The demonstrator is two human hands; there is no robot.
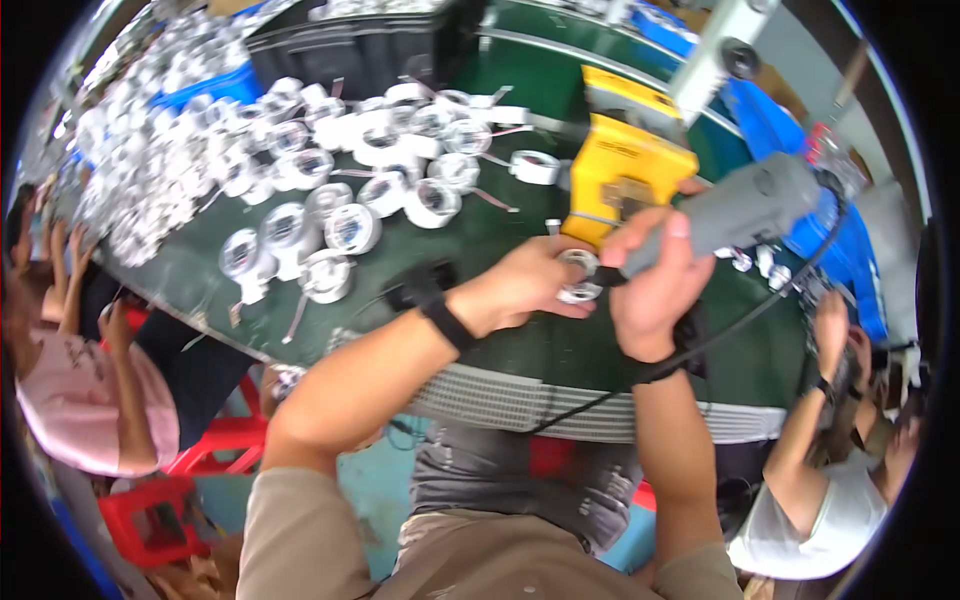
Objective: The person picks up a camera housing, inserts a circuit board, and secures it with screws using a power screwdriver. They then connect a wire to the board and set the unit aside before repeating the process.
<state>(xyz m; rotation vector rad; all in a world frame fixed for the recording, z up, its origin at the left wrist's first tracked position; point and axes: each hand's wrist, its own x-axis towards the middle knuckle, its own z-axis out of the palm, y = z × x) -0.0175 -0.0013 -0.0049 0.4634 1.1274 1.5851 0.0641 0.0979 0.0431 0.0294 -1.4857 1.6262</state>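
Note:
In the middle, my left hand (525, 280) is closed on a small white ring-shaped housing (579, 292), pinched at the fingertips above the green table. My right hand (655, 290) wraps round a grey electric screwdriver (745, 205), which lies tilted with its black nose toward the housing. Whether the tip touches the housing cannot be made out. Just beyond both hands stands a yellow box-shaped machine (640, 150) with a metal piece on its front, perhaps a screw feeder. A black cable (745, 335) runs from the screwdriver's back end and loops down past my right wrist.
Many white round housings (352, 229) with short wires spread over the left of the green table (420, 330), heaped higher at far left. A black crate (365, 50) stands behind them. Co-workers sit left (90, 400) and right (820, 500); blue bins (850, 250) are at right.

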